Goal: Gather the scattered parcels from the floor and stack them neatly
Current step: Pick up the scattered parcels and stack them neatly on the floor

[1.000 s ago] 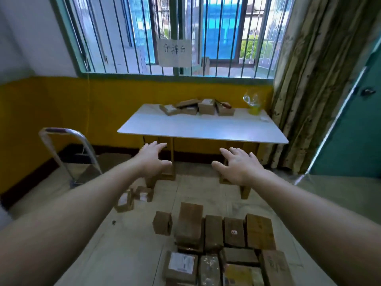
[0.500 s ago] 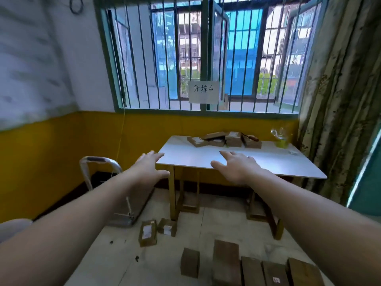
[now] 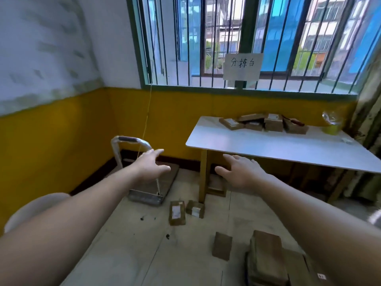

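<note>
From the head camera, your left hand (image 3: 151,167) and right hand (image 3: 242,174) reach forward in the air, palms down, fingers loosely spread and holding nothing. Below and between your fingertips, two small labelled parcels (image 3: 185,210) lie on the floor (image 3: 134,254), side by side near the table leg (image 3: 203,176). Nearer you, below your right fingers, a single parcel (image 3: 221,246) stands just left of a stacked group of parcels (image 3: 268,263). Beyond your left fingers sits a hand trolley (image 3: 150,184). Past your right fingertips, more parcels (image 3: 262,123) sit piled on the white table (image 3: 268,147).
</note>
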Tool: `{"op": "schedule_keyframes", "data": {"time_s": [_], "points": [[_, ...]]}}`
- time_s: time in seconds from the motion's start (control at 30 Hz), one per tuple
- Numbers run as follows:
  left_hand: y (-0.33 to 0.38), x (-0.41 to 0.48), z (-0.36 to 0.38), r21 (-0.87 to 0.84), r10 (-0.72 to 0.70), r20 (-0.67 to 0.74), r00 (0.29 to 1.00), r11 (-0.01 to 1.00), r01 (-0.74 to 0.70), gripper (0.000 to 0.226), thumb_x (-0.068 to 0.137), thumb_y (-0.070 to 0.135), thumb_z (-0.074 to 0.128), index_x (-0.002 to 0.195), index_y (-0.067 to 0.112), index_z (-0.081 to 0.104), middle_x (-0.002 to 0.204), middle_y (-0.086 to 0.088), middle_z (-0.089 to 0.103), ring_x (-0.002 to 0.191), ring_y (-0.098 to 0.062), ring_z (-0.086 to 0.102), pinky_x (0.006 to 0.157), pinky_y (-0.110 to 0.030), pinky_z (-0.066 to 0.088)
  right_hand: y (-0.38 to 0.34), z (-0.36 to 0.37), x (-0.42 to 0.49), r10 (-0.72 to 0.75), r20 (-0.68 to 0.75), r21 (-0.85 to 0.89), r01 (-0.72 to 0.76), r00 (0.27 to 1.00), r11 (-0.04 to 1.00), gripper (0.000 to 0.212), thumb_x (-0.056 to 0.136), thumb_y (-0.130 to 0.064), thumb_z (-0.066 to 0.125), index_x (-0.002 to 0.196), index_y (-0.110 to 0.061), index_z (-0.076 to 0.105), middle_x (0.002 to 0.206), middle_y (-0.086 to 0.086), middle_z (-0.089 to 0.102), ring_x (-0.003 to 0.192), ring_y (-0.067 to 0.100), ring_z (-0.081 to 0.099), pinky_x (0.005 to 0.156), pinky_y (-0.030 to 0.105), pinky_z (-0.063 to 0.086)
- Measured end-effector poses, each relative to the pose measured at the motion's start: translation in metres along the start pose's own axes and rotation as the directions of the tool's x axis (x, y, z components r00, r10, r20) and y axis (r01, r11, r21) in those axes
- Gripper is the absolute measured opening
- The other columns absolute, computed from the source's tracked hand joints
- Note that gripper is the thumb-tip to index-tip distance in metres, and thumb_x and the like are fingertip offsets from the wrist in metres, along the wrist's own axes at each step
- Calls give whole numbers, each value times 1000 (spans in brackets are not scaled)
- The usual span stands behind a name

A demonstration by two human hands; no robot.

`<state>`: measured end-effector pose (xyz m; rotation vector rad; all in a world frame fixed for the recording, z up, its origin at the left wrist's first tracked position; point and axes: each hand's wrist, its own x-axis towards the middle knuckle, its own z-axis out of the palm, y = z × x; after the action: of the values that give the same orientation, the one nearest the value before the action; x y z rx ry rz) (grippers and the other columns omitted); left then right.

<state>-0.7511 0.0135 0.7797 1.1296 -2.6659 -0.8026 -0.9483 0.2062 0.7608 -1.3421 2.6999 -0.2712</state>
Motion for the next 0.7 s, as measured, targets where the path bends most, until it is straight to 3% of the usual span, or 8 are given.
{"op": "schedule_keyframes", "data": {"time_s": [0.47,0.7], "points": [[-73,169,25,36,-121,125,985,992,117,71,89,39,60,148,28,23,158,-4,14,143,-24,20,111,-41,25,1,82,199,5,168,77,-19,986,997,74,90,-70,31,151,-29,21,155,3,31,142,26,26,115,51,17],[-99,254,60,6,-147,261,954,989,151,73,88,37,61,149,27,23,158,-3,16,143,-22,20,110,-36,26,16,123,267,63,263,66,-84,963,994,75,90,-71,29,151,-29,23,153,4,34,139,27,33,113,49,23]]}}
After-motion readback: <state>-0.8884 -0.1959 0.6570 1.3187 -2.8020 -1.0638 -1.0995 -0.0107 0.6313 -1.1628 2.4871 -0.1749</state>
